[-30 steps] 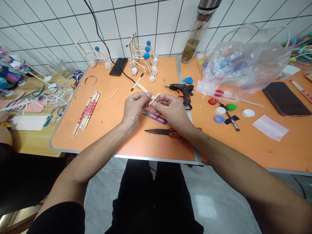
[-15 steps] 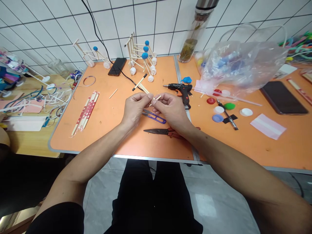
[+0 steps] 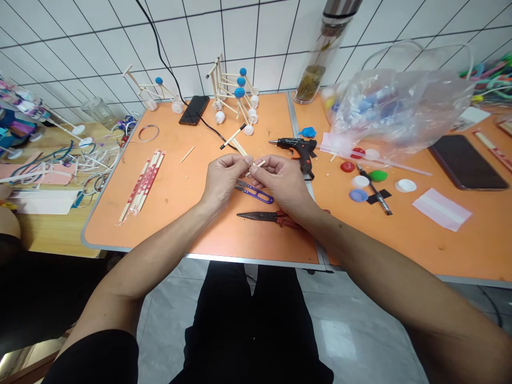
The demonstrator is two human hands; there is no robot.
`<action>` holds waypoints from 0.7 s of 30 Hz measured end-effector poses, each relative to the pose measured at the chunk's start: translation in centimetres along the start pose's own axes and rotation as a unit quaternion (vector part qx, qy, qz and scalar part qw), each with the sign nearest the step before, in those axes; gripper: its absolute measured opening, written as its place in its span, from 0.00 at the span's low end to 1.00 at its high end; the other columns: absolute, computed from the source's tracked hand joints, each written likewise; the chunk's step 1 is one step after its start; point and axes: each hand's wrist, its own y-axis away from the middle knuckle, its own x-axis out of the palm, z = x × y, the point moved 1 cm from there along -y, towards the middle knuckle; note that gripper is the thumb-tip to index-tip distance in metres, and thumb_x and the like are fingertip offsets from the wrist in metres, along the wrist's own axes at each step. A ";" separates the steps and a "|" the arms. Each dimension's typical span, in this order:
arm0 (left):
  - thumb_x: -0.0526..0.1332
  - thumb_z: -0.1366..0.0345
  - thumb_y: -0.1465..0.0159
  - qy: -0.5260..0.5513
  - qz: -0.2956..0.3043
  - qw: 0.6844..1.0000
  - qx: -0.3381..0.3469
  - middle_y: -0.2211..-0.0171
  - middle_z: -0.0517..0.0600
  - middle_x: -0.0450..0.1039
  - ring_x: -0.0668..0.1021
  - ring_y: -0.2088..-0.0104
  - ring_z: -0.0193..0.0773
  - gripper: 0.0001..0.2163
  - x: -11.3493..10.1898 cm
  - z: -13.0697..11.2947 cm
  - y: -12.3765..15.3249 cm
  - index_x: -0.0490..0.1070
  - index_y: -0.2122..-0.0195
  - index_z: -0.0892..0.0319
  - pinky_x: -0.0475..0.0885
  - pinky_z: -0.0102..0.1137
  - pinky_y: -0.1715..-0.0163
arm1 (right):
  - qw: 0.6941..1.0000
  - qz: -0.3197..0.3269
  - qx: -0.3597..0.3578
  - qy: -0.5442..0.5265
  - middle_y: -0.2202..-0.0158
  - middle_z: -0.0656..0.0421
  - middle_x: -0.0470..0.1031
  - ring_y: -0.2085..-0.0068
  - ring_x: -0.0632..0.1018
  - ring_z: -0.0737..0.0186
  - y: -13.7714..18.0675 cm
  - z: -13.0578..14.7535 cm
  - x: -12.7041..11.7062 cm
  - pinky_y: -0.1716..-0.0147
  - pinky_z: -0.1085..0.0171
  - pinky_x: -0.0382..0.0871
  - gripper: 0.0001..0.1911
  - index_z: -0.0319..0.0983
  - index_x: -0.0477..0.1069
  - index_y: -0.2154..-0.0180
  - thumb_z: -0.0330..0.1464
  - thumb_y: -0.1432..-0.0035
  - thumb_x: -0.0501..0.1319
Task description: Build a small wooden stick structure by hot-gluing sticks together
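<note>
Seemingly in left hand (image 3: pixel 221 178): stick frame (image 3: pixel 239 146).

We see the left hand (image 3: pixel 223 181) pinching a small frame (image 3: pixel 240 148) of thin wooden sticks, whose far crossbar has black ends. The right hand (image 3: pixel 283 180) holds a short stick (image 3: pixel 260 165) close to this frame. Nearer to us, the purple snips (image 3: pixel 252 192) and the pliers (image 3: pixel 259 216) lie on the orange table (image 3: pixel 168 213). Beyond the right hand rests a glue gun (image 3: pixel 294 145), and toward the wall we notice stick models (image 3: pixel 239 93) bearing blue balls
</note>
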 end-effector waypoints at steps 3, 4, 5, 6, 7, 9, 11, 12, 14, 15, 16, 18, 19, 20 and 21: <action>0.86 0.48 0.43 -0.005 0.003 1.000 0.002 0.74 0.47 0.79 0.74 0.72 0.32 0.20 0.0 -0.1 0.0 0.83 0.74 0.57 0.70 0.29 0.67 | 1.000 -0.001 0.005 -0.002 0.69 0.60 0.83 0.70 0.82 0.64 0.0 0.0 -0.1 0.67 0.65 0.82 0.24 0.41 0.80 0.66 0.51 0.48 0.85; 0.85 0.48 0.43 -0.007 0.004 1.000 0.003 0.74 0.47 0.79 0.74 0.72 0.32 0.21 0.0 -0.1 0.0 0.83 0.74 0.57 0.70 0.29 0.67 | 1.000 -0.001 0.007 -0.002 0.69 0.60 0.83 0.70 0.82 0.64 0.0 0.0 -0.1 0.67 0.65 0.82 0.26 0.41 0.80 0.66 0.52 0.49 0.85; 0.85 0.47 0.43 -0.008 0.004 1.000 0.003 0.74 0.47 0.79 0.74 0.72 0.32 0.21 -0.1 -0.1 0.0 0.83 0.74 0.58 0.70 0.29 0.67 | 1.000 -0.002 0.009 -0.001 0.70 0.60 0.83 0.70 0.82 0.64 0.0 0.0 -0.1 0.68 0.65 0.82 0.27 0.42 0.80 0.66 0.53 0.50 0.86; 0.85 0.47 0.43 -0.010 0.004 1.000 0.004 0.74 0.47 0.79 0.74 0.72 0.32 0.21 -0.1 -0.1 0.0 0.83 0.74 0.58 0.70 0.29 0.67 | 1.000 -0.002 0.009 -0.001 0.70 0.60 0.83 0.70 0.82 0.64 0.0 0.0 -0.1 0.68 0.65 0.82 0.27 0.41 0.80 0.66 0.53 0.50 0.86; 0.85 0.47 0.43 -0.011 0.003 1.000 0.004 0.74 0.48 0.79 0.74 0.72 0.32 0.21 -0.1 0.0 0.0 0.82 0.74 0.58 0.70 0.29 0.67 | 1.000 -0.002 0.010 -0.001 0.70 0.60 0.83 0.70 0.82 0.64 0.0 0.0 -0.1 0.67 0.65 0.83 0.27 0.41 0.80 0.66 0.53 0.50 0.86; 0.86 0.48 0.43 -0.011 0.003 1.000 0.003 0.74 0.48 0.79 0.74 0.72 0.32 0.21 -0.1 0.1 0.0 0.82 0.73 0.58 0.70 0.29 0.67 | 1.000 -0.002 0.011 -0.001 0.70 0.60 0.83 0.69 0.82 0.64 0.1 0.1 0.0 0.67 0.65 0.83 0.26 0.41 0.80 0.66 0.52 0.49 0.86; 0.85 0.49 0.43 -0.011 0.002 1.000 -0.004 0.73 0.47 0.79 0.75 0.72 0.32 0.20 0.0 0.1 -0.1 0.82 0.73 0.58 0.71 0.29 0.66 | 1.000 -0.002 0.013 -0.002 0.69 0.60 0.83 0.69 0.82 0.65 0.1 0.1 0.0 0.67 0.65 0.83 0.23 0.41 0.80 0.66 0.49 0.46 0.85; 0.85 0.50 0.42 -0.011 -0.001 1.000 -0.007 0.73 0.47 0.78 0.75 0.72 0.31 0.20 -0.1 0.0 -0.1 0.81 0.73 0.58 0.72 0.29 0.66 | 1.000 -0.001 0.015 -0.004 0.69 0.60 0.83 0.69 0.82 0.65 0.1 0.1 0.1 0.67 0.65 0.83 0.22 0.41 0.80 0.65 0.48 0.45 0.85; 0.84 0.53 0.40 -0.012 -0.010 1.000 -0.011 0.74 0.46 0.77 0.74 0.72 0.31 0.19 -0.2 -0.4 -0.4 0.79 0.74 0.57 0.72 0.28 0.66 | 1.000 0.006 0.020 -0.008 0.68 0.60 0.83 0.69 0.83 0.65 0.2 0.3 0.0 0.67 0.66 0.83 0.21 0.41 0.80 0.64 0.47 0.43 0.84; 0.84 0.54 0.39 -0.012 -0.017 1.000 -0.011 0.74 0.45 0.76 0.74 0.72 0.31 0.19 -0.3 -0.7 -0.6 0.78 0.74 0.57 0.73 0.28 0.66 | 1.000 0.009 0.023 -0.010 0.67 0.60 0.84 0.68 0.83 0.65 0.2 0.4 -0.1 0.68 0.66 0.83 0.21 0.41 0.80 0.63 0.46 0.43 0.84; 0.83 0.55 0.39 -0.012 -0.026 1.000 -0.011 0.74 0.45 0.76 0.74 0.72 0.31 0.18 -0.5 -1.0 -0.8 0.77 0.74 0.57 0.73 0.27 0.66 | 1.000 0.011 0.025 -0.012 0.65 0.60 0.85 0.67 0.83 0.65 0.1 0.5 -0.3 0.68 0.66 0.82 0.21 0.41 0.80 0.61 0.46 0.42 0.84; 0.83 0.56 0.38 -0.010 -0.048 0.999 -0.014 0.73 0.45 0.77 0.76 0.71 0.31 0.18 -0.9 -1.6 -1.3 0.76 0.73 0.57 0.74 0.26 0.67 | 1.000 0.007 0.024 -0.011 0.63 0.59 0.86 0.66 0.84 0.65 -0.1 0.9 -0.8 0.68 0.67 0.81 0.21 0.42 0.80 0.58 0.47 0.40 0.83; 0.83 0.56 0.39 -0.008 -0.059 0.998 -0.019 0.72 0.45 0.77 0.76 0.71 0.31 0.19 -1.1 -1.7 -1.5 0.76 0.73 0.56 0.74 0.26 0.67 | 1.000 0.001 0.021 -0.009 0.62 0.59 0.86 0.66 0.84 0.66 -0.2 1.1 -1.2 0.68 0.67 0.81 0.20 0.42 0.80 0.57 0.47 0.38 0.82; 0.84 0.56 0.39 -0.005 -0.069 0.997 -0.024 0.72 0.45 0.77 0.76 0.71 0.31 0.19 -1.4 -1.8 -1.8 0.75 0.72 0.56 0.75 0.26 0.68 | 1.000 -0.007 0.016 -0.005 0.62 0.59 0.87 0.66 0.84 0.66 -0.3 1.3 -1.6 0.68 0.68 0.81 0.20 0.42 0.80 0.57 0.47 0.37 0.82; 0.84 0.57 0.39 -0.001 -0.077 0.997 -0.031 0.72 0.45 0.77 0.76 0.72 0.31 0.19 -1.6 -1.9 -2.0 0.75 0.72 0.56 0.75 0.26 0.68 | 1.000 -0.015 0.011 0.003 0.62 0.59 0.87 0.67 0.84 0.66 -0.5 1.6 -1.9 0.68 0.67 0.80 0.19 0.43 0.79 0.57 0.46 0.36 0.81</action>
